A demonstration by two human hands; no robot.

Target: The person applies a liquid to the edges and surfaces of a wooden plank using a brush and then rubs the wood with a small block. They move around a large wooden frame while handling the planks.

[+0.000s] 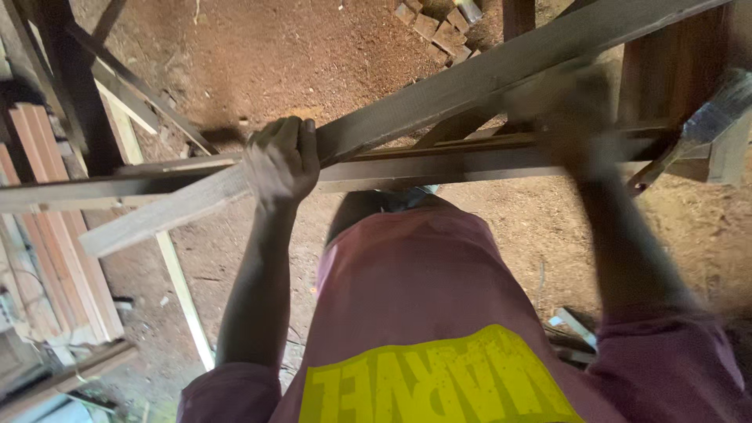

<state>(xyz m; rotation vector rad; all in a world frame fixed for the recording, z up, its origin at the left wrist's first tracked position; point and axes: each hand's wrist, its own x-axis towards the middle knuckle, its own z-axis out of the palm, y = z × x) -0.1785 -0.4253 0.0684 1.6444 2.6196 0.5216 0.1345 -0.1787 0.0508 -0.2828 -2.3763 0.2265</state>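
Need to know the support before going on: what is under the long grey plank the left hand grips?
Under the plank a horizontal wooden rail crosses, with dirt floor below. The left hand and blurred right hand cover the contact points.

Below you lies a floor (329, 55) of reddish-brown packed earth, dusted with sawdust and scattered chips. At the top of your view a small heap of cut wood blocks (439, 27) sits on that dirt. To your left, a stack of pale pinkish boards (59, 258) lies side by side, running toward the lower corner, with a thin light batten (184, 298) stretched across the ground just beside them. Dark timber posts (74, 86) rise at the upper left. Daylight falls warm and even; the lower right corner holds what may be more offcuts (572, 333), too blurred to tell.
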